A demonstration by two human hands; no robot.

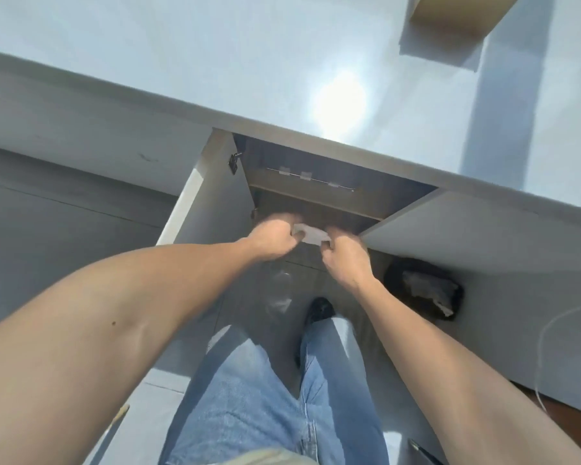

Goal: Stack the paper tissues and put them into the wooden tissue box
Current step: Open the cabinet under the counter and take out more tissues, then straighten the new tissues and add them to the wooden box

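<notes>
Both my hands reach down into an open cabinet below the white countertop. My left hand (pixel 271 239) and my right hand (pixel 344 256) each grip one end of a small white tissue packet (pixel 311 234) held between them at the cabinet mouth. The wooden tissue box (pixel 460 13) stands on the countertop at the far right top edge, only partly in view. The packet's underside is hidden by my fingers.
The cabinet (pixel 316 193) has a wooden shelf inside and two white doors swung open, one on the left (pixel 212 182), one on the right (pixel 467 229). A black bin (pixel 423 286) with crumpled paper sits on the floor at right. My legs in jeans stand below.
</notes>
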